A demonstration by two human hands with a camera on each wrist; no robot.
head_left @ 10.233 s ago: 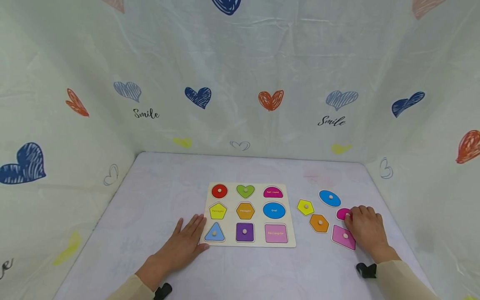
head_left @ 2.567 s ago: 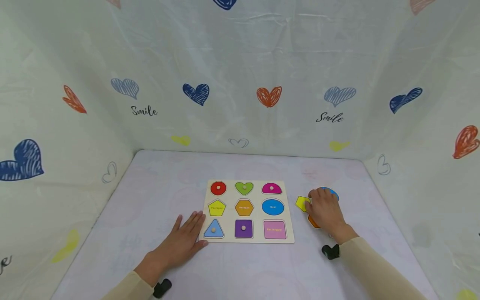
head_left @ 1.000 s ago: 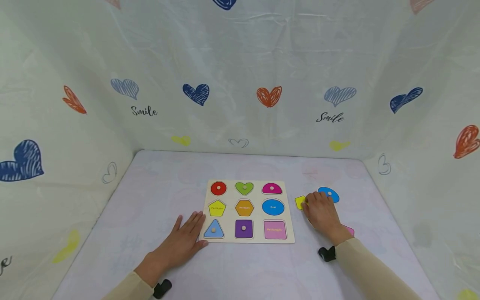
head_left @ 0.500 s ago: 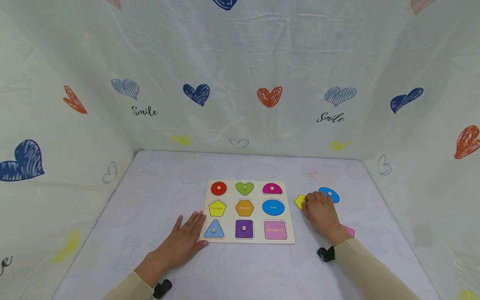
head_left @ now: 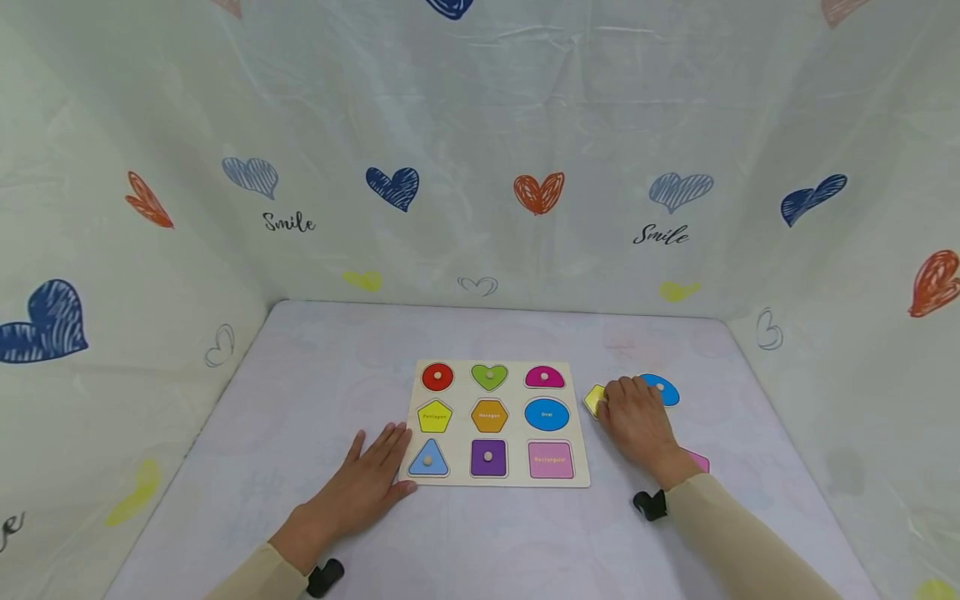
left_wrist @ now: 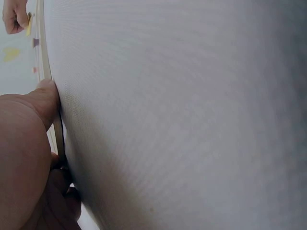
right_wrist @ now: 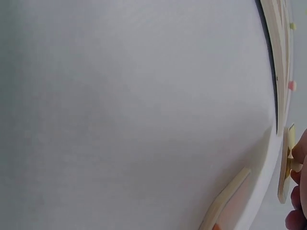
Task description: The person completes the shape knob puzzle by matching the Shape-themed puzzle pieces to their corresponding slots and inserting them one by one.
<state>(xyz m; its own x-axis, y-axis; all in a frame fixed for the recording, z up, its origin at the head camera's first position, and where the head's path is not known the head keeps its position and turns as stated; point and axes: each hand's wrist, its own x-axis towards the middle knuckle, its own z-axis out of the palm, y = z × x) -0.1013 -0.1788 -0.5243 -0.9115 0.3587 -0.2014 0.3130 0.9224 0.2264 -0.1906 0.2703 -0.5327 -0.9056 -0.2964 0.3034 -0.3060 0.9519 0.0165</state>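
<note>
My right hand (head_left: 637, 423) pinches the yellow pentagon puzzle piece (head_left: 594, 399) by its knob, just right of the wooden shape puzzle board (head_left: 461, 396). In the right wrist view the pentagon (right_wrist: 283, 184) is tilted up off the table. My left hand (head_left: 366, 483) lies with straight fingers along the board's left edge, thumb at its lower corner. Knobbed pieces fill the circle, heart, half-round, triangle and square recesses. Pentagon, hexagon, oval and rectangle recesses show printed bottoms. The orange hexagon piece is hidden behind my right hand in the head view.
A blue oval piece (head_left: 660, 389) lies just beyond my right hand. Part of a pink rectangle piece (head_left: 699, 460) shows beside the right wrist. The white table (head_left: 480, 542) is bounded by a heart-printed curtain (head_left: 480, 242) at back and sides.
The yellow pentagon has moved slightly left and tipped up with my right hand. Since the oldest frame, the magenta half-round has gone from the table into its recess. The left hand stays put.
</note>
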